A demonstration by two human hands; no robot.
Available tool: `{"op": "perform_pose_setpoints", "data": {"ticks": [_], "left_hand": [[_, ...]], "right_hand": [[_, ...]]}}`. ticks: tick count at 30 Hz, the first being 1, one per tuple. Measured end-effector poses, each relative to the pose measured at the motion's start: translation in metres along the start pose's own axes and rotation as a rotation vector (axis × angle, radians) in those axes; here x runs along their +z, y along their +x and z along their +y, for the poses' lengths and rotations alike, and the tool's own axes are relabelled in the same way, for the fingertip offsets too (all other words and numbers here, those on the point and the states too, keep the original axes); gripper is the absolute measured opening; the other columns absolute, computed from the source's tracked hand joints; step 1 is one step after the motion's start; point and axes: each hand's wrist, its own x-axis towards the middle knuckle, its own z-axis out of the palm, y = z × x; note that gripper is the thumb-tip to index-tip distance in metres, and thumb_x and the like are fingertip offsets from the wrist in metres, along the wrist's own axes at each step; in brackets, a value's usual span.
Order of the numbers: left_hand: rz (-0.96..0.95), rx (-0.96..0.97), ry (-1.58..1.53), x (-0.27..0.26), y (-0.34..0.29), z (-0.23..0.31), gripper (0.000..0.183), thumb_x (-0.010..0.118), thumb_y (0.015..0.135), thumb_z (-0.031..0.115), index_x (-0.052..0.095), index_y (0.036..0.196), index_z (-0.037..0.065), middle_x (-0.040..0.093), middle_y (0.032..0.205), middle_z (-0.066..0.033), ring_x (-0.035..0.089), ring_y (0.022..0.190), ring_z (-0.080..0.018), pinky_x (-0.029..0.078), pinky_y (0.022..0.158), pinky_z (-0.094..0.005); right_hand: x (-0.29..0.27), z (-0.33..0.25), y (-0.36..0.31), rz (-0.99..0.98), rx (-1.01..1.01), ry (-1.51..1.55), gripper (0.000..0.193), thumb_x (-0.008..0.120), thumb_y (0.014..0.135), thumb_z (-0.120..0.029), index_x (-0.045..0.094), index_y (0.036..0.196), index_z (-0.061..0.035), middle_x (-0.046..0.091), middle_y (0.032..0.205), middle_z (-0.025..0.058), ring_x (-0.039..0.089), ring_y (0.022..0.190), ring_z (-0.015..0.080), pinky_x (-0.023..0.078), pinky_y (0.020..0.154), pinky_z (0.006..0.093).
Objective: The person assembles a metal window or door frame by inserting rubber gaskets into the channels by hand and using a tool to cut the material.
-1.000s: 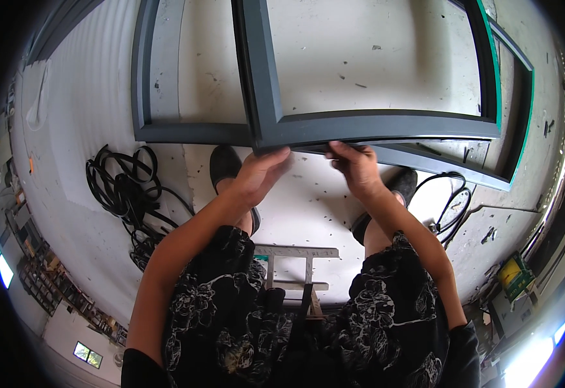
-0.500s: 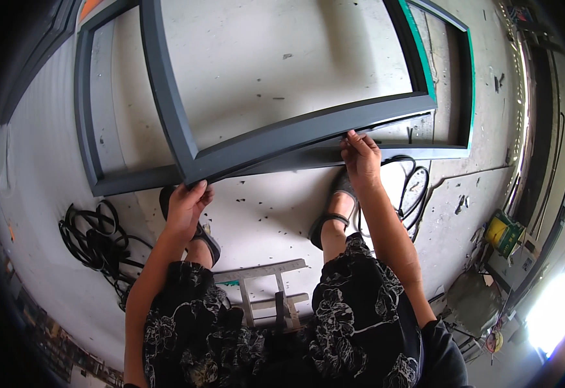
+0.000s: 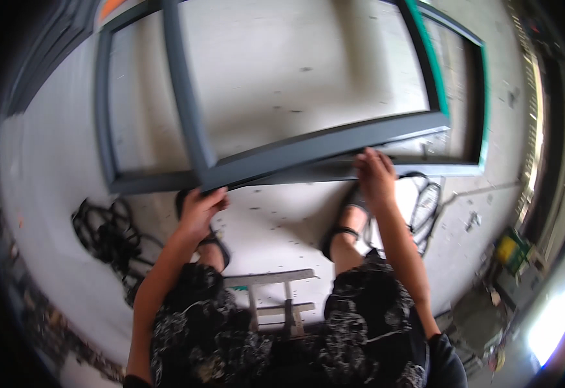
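A dark grey rectangular frame (image 3: 324, 143) with a green outer edge on its right side lies tilted across a second, similar grey frame (image 3: 106, 119). My left hand (image 3: 203, 210) is closed at the near left corner of the upper frame, thumb and fingers pressed on its edge. Further right, my right hand (image 3: 377, 173) pinches at the near edge of that frame, where a thin black strip seems to run along its underside. Motion blur hides the fingertips and how far the strip reaches.
Black cord lies in a tangled coil (image 3: 104, 226) at left, with looser loops (image 3: 426, 207) beside my right forearm. A low metal stand (image 3: 269, 278) is between my legs. A yellow-green container (image 3: 512, 251) stands at right. Small dark scraps dot the pale floor.
The whole view has shifted, so frames, feet and hands all sit slightly further right and lower, and the picture is blurrier. Both hands keep their places on the upper frame.
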Motion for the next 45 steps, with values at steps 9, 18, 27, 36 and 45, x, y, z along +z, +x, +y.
{"op": "perform_pose_setpoints", "data": {"ticks": [9, 18, 27, 36, 45], "left_hand": [[-0.054, -0.071, 0.324, -0.009, -0.02, -0.001, 0.031, 0.068, 0.079, 0.01, 0.055, 0.106, 0.003, 0.06, 0.101, -0.0058, 0.057, 0.097, -0.0154, 0.046, 0.083, -0.0271], [0.148, -0.015, 0.225, 0.027, -0.003, 0.005, 0.032, 0.076, 0.074, 0.02, 0.054, 0.094, 0.008, 0.061, 0.083, 0.0002, 0.058, 0.078, -0.0104, 0.047, 0.07, -0.0258], [0.124, -0.049, 0.096, 0.023, 0.0, 0.006, 0.041, 0.076, 0.072, 0.017, 0.053, 0.103, 0.006, 0.06, 0.092, -0.005, 0.058, 0.079, -0.014, 0.046, 0.067, -0.0269], [-0.112, 0.039, 0.15, -0.025, -0.001, 0.052, 0.043, 0.06, 0.079, 0.007, 0.048, 0.119, -0.001, 0.056, 0.113, -0.0093, 0.053, 0.105, -0.0188, 0.041, 0.092, -0.0316], [0.223, 0.08, 0.222, -0.004, 0.039, 0.059, 0.024, 0.048, 0.094, 0.021, 0.058, 0.104, 0.001, 0.062, 0.085, -0.0037, 0.061, 0.075, -0.0139, 0.051, 0.068, -0.0276]], "right_hand": [[0.005, 0.004, -0.032, 0.023, 0.13, -0.191, 0.018, 0.057, 0.089, -0.017, 0.058, 0.103, -0.0049, 0.064, 0.084, 0.0054, 0.058, 0.068, 0.0101, 0.045, 0.058, 0.02], [0.049, 0.016, -0.051, -0.117, 0.141, -0.537, 0.022, 0.057, 0.087, -0.012, 0.057, 0.105, -0.001, 0.065, 0.086, 0.0074, 0.061, 0.072, 0.0127, 0.047, 0.062, 0.0226], [0.066, 0.023, -0.053, -0.34, 0.114, -0.725, 0.017, 0.058, 0.085, -0.009, 0.06, 0.095, 0.0045, 0.064, 0.078, 0.0082, 0.06, 0.067, 0.0127, 0.048, 0.062, 0.0241], [0.122, -0.032, -0.072, -0.507, -0.448, -1.01, 0.01, 0.059, 0.082, 0.0, 0.061, 0.092, 0.0017, 0.064, 0.077, 0.0076, 0.061, 0.065, 0.0124, 0.049, 0.061, 0.0228], [0.156, -0.042, -0.062, -0.608, -1.036, -1.281, 0.024, 0.068, 0.073, -0.011, 0.06, 0.095, -0.0041, 0.061, 0.097, 0.0106, 0.057, 0.086, 0.0293, 0.048, 0.076, 0.0362]]}}
